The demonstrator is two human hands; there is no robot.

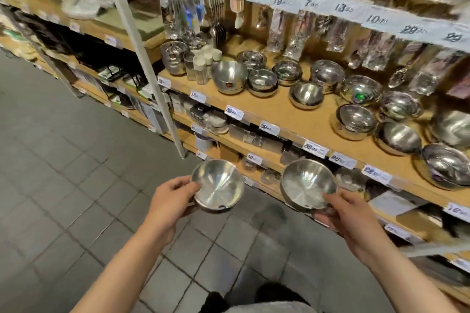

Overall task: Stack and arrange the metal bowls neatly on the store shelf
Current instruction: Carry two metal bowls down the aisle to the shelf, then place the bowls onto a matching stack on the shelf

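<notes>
Holding one metal bowl (217, 185) in the left hand (169, 199) and another bowl (306, 184) in the right hand (349, 213), both below the shelf (279, 112); each grip pinches only a rim, so either could slip and drop

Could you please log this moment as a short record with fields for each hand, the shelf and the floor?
left hand: left hand grips the rim of a small metal bowl, open side up
right hand: right hand grips a second metal bowl, open side up
position of held bowls: apart, in front of the shelves, over the grey tiled floor
shelf: wooden shelf bears many loose metal bowls, some nested
shelf edge: price tags
</notes>
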